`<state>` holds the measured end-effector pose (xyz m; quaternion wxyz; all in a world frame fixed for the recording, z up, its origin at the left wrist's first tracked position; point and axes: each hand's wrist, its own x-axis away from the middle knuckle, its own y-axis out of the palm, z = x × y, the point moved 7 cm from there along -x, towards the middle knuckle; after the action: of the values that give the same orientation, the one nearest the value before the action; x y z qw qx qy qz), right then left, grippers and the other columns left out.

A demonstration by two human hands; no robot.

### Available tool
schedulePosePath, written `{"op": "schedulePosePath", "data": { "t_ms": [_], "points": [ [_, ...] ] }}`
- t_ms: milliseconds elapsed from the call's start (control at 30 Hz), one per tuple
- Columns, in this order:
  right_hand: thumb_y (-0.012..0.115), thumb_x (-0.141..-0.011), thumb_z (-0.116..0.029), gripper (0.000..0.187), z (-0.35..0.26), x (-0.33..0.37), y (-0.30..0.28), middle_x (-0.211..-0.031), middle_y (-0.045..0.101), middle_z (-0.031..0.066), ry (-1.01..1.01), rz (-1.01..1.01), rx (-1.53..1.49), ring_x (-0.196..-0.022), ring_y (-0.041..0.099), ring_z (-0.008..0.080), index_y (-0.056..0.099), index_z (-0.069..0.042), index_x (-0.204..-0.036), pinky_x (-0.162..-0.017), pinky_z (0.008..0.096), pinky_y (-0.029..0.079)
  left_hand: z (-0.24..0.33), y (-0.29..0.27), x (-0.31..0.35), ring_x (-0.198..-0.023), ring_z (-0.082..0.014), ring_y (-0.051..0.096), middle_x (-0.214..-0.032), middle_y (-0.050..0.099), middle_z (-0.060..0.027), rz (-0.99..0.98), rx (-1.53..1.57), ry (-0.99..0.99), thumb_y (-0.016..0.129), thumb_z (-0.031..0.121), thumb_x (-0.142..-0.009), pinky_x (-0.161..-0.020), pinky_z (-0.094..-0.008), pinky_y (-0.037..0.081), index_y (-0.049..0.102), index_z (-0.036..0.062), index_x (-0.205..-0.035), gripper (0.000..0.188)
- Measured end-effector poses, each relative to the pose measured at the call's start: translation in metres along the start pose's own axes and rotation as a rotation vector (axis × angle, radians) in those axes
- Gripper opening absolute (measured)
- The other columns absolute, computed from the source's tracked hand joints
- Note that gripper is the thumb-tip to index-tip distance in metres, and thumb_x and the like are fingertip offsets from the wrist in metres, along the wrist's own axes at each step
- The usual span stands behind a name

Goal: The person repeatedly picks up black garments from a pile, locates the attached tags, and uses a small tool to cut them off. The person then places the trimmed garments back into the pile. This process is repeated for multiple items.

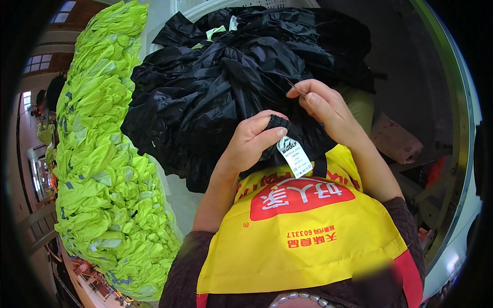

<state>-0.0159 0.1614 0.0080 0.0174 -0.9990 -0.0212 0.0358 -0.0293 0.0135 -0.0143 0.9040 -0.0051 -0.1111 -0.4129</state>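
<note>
My left hand [251,138] is closed on the gathered elastic edge of a black garment [279,122], thumb on top. From that edge hangs a white printed label [295,156], over my lap. My right hand [331,110] is raised to the right of the held edge, apart from it. Pinched in its fingers is a slim, pointed metal tool that looks like thread snips [297,89], tips toward the upper left. The rest of the black garment merges into the pile beyond my hands, so its outline cannot be told.
A heap of shiny black garments [190,97] fills the space ahead, in front of a white plastic basket [205,9]. Along the left runs a long stack of neon yellow-green garments [102,154]. A yellow apron [308,256] covers my lap. A metal frame [465,102] curves along the right.
</note>
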Motion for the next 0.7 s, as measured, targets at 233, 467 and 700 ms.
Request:
{"op": "schedulePosePath", "data": {
  "t_ms": [233,467,700],
  "points": [
    [0.051,-0.088,-0.03,0.031,0.001,0.008,0.006,-0.071,0.056,0.0127,-0.09,-0.3,0.295,-0.066,0.056,0.0225,0.058,0.0,-0.091,-0.059,0.0309,0.043,0.003,0.002,0.0,-0.086,-0.0083,0.055,-0.099,0.058,-0.0033,0.0,0.086,0.019,0.052,0.007,-0.084,-0.079,-0.0223,0.042,0.057,-0.0035,-0.105,0.024],
    [0.052,-0.088,-0.032,0.033,-0.006,0.006,0.013,-0.071,0.056,0.0129,-0.189,-0.311,0.367,-0.062,0.055,0.0261,0.058,0.0,-0.087,-0.055,0.0331,0.043,0.01,0.003,-0.001,-0.087,-0.0081,0.054,-0.098,0.058,-0.0032,-0.052,0.018,0.048,0.052,0.007,-0.085,-0.079,-0.0218,0.041,0.057,-0.0028,-0.107,0.025],
    [0.05,-0.088,-0.032,0.032,-0.005,0.007,0.015,-0.07,0.056,0.0128,-0.251,-0.288,0.414,-0.061,0.056,0.0267,0.058,-0.001,-0.084,-0.054,0.0337,0.042,0.005,0.005,0.001,-0.085,-0.0074,0.053,-0.097,0.056,-0.0026,-0.069,0.039,-0.015,0.054,0.007,-0.084,-0.076,-0.0209,0.041,0.059,-0.0041,-0.101,0.021]
  ]
}}
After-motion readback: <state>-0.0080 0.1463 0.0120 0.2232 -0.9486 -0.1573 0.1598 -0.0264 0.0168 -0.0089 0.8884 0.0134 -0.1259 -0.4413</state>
